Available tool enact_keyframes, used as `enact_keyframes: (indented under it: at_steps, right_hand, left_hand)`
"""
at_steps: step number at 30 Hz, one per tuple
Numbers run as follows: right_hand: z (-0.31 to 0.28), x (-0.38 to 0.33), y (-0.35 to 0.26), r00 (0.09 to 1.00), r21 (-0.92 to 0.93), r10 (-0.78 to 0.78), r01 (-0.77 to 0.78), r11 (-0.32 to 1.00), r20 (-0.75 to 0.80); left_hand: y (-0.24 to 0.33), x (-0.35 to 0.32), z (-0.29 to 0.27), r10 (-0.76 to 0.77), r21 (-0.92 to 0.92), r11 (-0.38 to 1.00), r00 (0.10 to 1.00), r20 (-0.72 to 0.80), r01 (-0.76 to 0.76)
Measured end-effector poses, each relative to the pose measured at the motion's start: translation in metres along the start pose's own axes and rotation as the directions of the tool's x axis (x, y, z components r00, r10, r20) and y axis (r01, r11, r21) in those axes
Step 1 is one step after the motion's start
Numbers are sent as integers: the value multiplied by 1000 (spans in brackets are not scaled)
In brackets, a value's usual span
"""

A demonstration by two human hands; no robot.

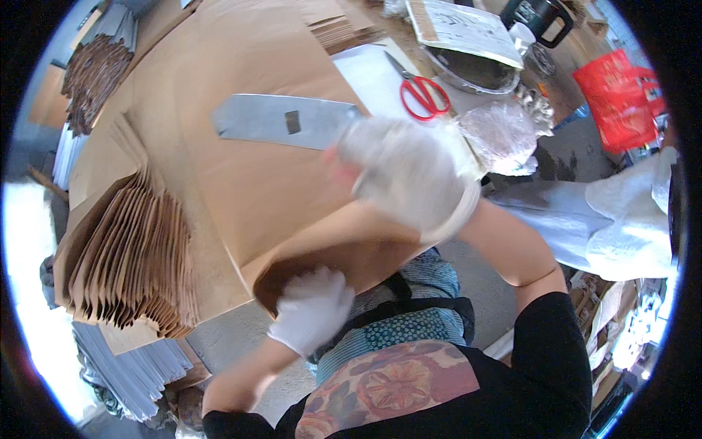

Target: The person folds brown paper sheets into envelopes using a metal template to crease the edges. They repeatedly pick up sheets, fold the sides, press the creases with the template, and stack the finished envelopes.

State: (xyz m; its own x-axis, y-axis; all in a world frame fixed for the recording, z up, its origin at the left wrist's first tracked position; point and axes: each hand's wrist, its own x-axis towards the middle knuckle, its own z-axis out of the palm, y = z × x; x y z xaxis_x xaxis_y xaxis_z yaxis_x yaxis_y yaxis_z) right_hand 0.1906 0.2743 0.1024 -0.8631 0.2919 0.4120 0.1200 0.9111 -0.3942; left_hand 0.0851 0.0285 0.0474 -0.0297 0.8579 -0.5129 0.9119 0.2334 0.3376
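A large sheet of brown paper (270, 190) covers the work table, its near edge curling up into a dark fold toward me. My left hand (311, 311), in a white glove, is closed at that curled edge, its fingers partly hidden against the paper. Above the sheet, my right hand (409, 175), also gloved in white, is smeared by motion; one pinkish fingertip shows. The right end of a flat grey metal plate (270, 121) with a small square dark mark meets this glove. Whether the fingers grip the plate is too blurred to tell.
At left stands a fanned stack of folded brown paper (131, 256). Red-handled scissors (420, 95) lie beyond my right hand, beside a clear plastic bag (501, 135) and a round basin (472, 69). A red bag (618, 102) is at far right, above white sacking (585, 219).
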Motion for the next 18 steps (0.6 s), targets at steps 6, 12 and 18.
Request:
enact_keyframes:
  at_steps: [6,12,18]
  right_hand:
    - [38,-96,108,948,-184,273,-243,953,165]
    - [51,-116,67,881,126,471,-471,873,30]
    - [77,-133,52,937,122,346,-349,929,42]
  left_hand:
    - [27,132,-70,161,356,925,986,-47,-134]
    - [-42,197,43,217,-205,932,914,-344,-298]
    - [-44,152,-140,198,-570,818,892,407,78]
